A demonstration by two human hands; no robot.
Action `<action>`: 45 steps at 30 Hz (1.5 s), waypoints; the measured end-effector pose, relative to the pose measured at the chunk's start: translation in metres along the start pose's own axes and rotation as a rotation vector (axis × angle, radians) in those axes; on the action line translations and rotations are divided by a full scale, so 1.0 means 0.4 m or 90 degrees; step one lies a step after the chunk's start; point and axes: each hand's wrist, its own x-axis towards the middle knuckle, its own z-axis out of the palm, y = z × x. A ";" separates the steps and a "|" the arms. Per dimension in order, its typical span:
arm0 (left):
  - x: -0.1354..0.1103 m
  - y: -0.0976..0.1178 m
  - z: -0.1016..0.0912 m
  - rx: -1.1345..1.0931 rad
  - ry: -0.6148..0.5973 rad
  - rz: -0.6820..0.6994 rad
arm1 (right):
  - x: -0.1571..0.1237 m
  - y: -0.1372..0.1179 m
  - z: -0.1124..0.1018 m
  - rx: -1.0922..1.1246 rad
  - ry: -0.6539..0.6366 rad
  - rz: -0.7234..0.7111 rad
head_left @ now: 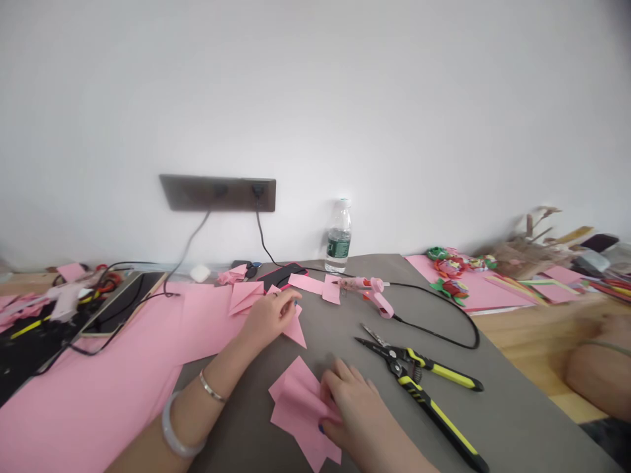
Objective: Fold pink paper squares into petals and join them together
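My left hand (269, 316) reaches forward over the grey mat (497, 420), its fingers closed in a pinch on a small folded pink paper piece (294, 328). My right hand (357, 410) lies near the front edge, fingers pressed down and its thumb under a folded pink paper sheet (296, 410). More folded pink pieces (245, 294) lie just beyond my left hand, next to a dark phone (280, 274).
A pink glue gun (377, 295) with a black cord lies mid-mat, yellow-handled pliers (424, 381) to its right front. A water bottle (338, 236) stands by the wall. Large pink sheets (98, 374) cover the left. Paper flowers (451, 272) and another person's arm (599, 368) are at right.
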 end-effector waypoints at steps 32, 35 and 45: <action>0.005 -0.073 -0.016 -0.260 0.265 -0.250 | 0.395 -0.029 -0.029 0.452 0.433 -0.571; 0.003 -0.075 -0.017 -0.269 0.241 -0.259 | 0.389 -0.031 -0.030 0.424 0.460 -0.598; 0.017 -0.079 -0.019 -0.341 0.259 -0.305 | 0.396 -0.040 -0.029 0.323 0.507 -0.657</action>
